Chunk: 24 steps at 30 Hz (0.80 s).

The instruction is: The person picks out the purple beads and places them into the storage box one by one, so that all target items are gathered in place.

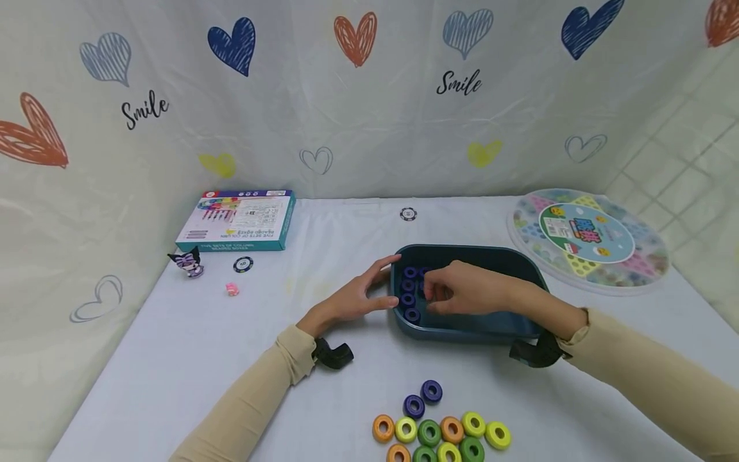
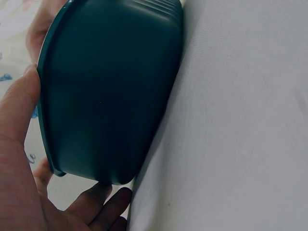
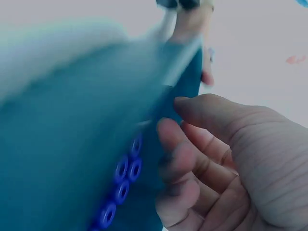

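Note:
A dark teal bin [image 1: 479,330] stands on the table. Purple rings [image 1: 412,315] line its left end in a column, with more partly hidden beside them. My left hand [image 1: 352,298] touches the bin's left end, thumb and fingers spread apart along the rim. In the left wrist view, its thumb [image 2: 24,101] lies at the rim and its fingertips meet the outer wall. Inside the bin, above the purple rings, is my right hand [image 1: 470,287], fingers loosely bent. The right wrist view shows a gap between thumb and fingers [image 3: 180,159], with nothing visible held.
Two purple rings [image 1: 414,406] lie in front of the bin, behind several orange, yellow and green rings [image 1: 429,433]. A round bead case [image 1: 586,240] is at back right. At left are a flat box [image 1: 237,221], a figurine [image 1: 189,262], a pink piece [image 1: 232,289] and a chip [image 1: 243,264].

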Each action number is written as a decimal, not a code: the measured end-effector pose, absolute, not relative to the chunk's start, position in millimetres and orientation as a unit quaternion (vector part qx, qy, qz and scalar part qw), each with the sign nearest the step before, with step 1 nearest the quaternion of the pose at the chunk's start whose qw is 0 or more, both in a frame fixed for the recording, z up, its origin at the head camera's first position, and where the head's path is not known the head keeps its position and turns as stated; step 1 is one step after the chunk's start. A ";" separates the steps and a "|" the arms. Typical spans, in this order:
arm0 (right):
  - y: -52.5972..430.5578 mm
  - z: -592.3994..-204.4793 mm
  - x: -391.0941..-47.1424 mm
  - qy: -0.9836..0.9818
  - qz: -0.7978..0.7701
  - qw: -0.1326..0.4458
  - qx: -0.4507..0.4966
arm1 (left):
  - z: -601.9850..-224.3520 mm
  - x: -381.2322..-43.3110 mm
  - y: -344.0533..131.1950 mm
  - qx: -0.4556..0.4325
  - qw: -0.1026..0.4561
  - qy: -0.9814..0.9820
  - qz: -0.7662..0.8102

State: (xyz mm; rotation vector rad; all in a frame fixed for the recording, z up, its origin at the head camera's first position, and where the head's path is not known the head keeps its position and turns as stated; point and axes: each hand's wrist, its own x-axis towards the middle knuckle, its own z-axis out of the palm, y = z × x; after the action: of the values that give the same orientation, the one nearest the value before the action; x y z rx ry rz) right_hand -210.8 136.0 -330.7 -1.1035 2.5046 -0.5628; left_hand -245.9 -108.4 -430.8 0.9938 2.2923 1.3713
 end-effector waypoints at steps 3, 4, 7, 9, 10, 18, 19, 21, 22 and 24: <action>133.4 -329.8 -194.2 0.879 -0.196 0.170 -0.401 | -430.9 -246.2 -108.0 0.347 0.143 0.797 0.473; 132.6 -329.2 -189.0 0.879 -0.195 0.165 -0.404 | -431.0 -246.2 -108.0 0.347 0.143 0.798 0.473; 131.1 -326.9 -175.3 0.881 -0.191 0.133 -0.412 | -432.0 -246.9 -107.9 0.344 0.142 0.798 0.474; 130.8 -325.2 -167.9 0.885 -0.188 0.100 -0.414 | -432.6 -247.6 -108.2 0.342 0.141 0.799 0.474; 131.0 -324.8 -164.7 0.886 -0.187 0.088 -0.416 | -432.7 -248.0 -108.0 0.342 0.141 0.798 0.475; 126.1 -336.8 -139.0 0.863 -0.198 0.201 -0.419 | -414.5 -237.6 -109.0 0.350 0.147 0.791 0.480; 125.1 -340.2 -136.1 0.861 -0.197 0.219 -0.415 | -413.9 -237.2 -108.9 0.349 0.148 0.791 0.479; 123.9 -347.2 -132.2 0.855 -0.198 0.247 -0.411 | -414.2 -237.6 -108.7 0.347 0.151 0.792 0.479; 123.7 -350.8 -130.8 0.852 -0.199 0.257 -0.410 | -417.8 -239.6 -108.6 0.347 0.149 0.793 0.478; 124.5 -357.4 -129.0 0.847 -0.203 0.269 -0.412 | -427.2 -244.5 -108.6 0.343 0.144 0.796 0.478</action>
State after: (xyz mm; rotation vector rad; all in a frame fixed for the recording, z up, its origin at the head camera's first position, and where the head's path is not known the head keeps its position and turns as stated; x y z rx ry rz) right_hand -129.0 124.5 -357.4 -1.1100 2.2830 -0.5483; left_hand -244.5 -108.6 -427.2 0.9897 2.2930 1.3771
